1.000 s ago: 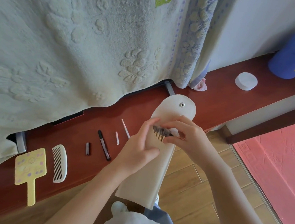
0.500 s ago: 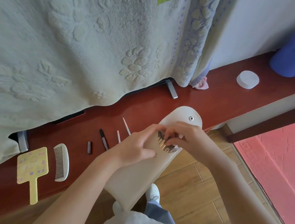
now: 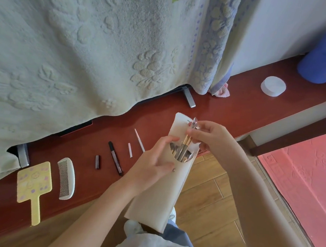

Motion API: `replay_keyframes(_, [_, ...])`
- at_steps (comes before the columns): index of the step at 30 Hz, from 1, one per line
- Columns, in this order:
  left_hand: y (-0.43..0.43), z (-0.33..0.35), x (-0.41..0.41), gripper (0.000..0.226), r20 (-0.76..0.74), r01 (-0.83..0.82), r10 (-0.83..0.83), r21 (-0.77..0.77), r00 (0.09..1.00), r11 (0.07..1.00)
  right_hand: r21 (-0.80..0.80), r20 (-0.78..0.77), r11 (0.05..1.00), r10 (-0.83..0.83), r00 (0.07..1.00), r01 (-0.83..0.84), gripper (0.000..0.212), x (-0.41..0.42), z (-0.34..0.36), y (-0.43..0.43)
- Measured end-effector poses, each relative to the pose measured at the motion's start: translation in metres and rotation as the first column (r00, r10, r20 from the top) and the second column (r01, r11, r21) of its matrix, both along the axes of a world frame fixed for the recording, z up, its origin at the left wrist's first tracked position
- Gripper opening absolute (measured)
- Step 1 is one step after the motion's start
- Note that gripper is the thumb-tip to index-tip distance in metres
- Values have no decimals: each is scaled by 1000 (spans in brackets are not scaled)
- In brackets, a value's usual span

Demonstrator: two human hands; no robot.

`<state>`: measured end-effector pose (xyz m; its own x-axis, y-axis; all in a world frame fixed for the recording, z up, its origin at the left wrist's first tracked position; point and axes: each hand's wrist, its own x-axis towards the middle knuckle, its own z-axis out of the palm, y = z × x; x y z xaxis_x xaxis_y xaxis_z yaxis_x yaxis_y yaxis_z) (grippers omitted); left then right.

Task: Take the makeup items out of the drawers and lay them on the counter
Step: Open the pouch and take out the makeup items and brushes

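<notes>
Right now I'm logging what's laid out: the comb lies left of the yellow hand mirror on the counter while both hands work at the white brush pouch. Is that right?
Not quite: in the head view the comb lies right of the yellow hand mirror on the counter. The rest holds: the left hand and right hand work at the white brush pouch.

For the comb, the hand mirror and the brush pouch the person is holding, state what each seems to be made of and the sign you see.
Comb: likely white plastic, smooth, slightly glossy, with fine moulded teeth.
Hand mirror: probably plastic, pale yellow and matte, with printed lilac flowers; only this patterned side shows.
Brush pouch: soft off-white faux leather or vinyl, perhaps; it flexes in the left hand and has a metal snap.
</notes>
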<state>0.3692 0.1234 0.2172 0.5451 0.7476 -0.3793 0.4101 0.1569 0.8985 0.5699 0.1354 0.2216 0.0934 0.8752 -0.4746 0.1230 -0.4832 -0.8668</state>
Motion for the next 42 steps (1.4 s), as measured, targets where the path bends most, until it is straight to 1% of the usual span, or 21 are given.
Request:
replay_keyframes(2, [-6,-3,1,56,15,-22,22,0,1000,1000,-62,-48,998,27,998,-30,47,-2,-5,2])
replay_keyframes(4, [-9,-5,3,58,24,-45,45,1,999,999,-89,-61,996,25,998,-30,44,-6,-9,3])
replay_keyframes(6, [-11,-10,3,55,34,-77,77,0,996,997,-87,-51,995,32,998,-37,35,-9,-10,5])
replay_keyframes(8, [-11,-17,3,51,36,-105,106,-18,994,994,-68,-85,997,14,996,-20,20,-11,-11,9])
replay_keyframes(10, [-11,-26,0,50,12,-137,137,-29,990,990,-63,-169,997,-58,984,48,10,-9,-10,16])
replay_keyframes(12, [-11,-33,-6,52,-18,-176,175,-26,984,984,-57,-231,989,-146,962,137,9,-7,-10,25])
replay_keyframes(15, [-13,-40,-17,47,-23,-258,257,-61,966,964,-33,-373,951,-299,878,309,5,-4,-12,41])
replay_keyframes(17, [-15,-43,-24,42,-8,-351,352,-80,936,933,-16,-412,920,-363,835,392,7,1,-18,52])
replay_keyframes(18, [-16,-44,-28,41,8,-415,417,-84,909,906,-7,-402,915,-371,837,402,8,4,-22,57])
replay_keyframes(19, [-17,-45,-33,40,24,-477,480,-84,877,875,2,-365,919,-366,856,393,9,5,-27,61])
replay_keyframes(21, [-18,-47,-41,44,43,-566,570,-75,821,821,1,-229,942,-327,917,336,14,5,-40,69])
replay_keyframes(24, [-19,-49,-51,58,81,-627,633,-87,770,774,-43,13,981,-187,982,187,27,-12,-62,79])
replay_keyframes(27, [-22,-49,-56,71,140,-646,660,-131,739,752,-57,171,998,-12,985,22,31,-37,-78,88])
replay_keyframes(31, [-20,-49,-57,89,153,-674,697,-179,700,716,-44,285,985,171,943,-165,28,-68,-89,98])
replay_keyframes(33, [-18,-48,-56,85,132,-668,689,-171,713,724,-54,330,976,217,919,-211,32,-77,-96,102])
replay_keyframes(36, [-16,-46,-52,72,112,-654,681,-205,724,729,-37,400,970,236,885,-241,37,-81,-103,104])
replay_keyframes(39, [-13,-45,-47,51,131,-631,665,-226,735,742,-17,524,942,293,800,-334,42,-79,-104,102])
replay_keyframes(41, [-12,-43,-43,45,144,-609,648,-238,748,756,-20,589,933,301,750,-359,46,-72,-100,96])
replay_keyframes(42, [-12,-43,-41,44,145,-597,638,-244,756,764,15,578,944,261,773,-329,44,-68,-96,92])
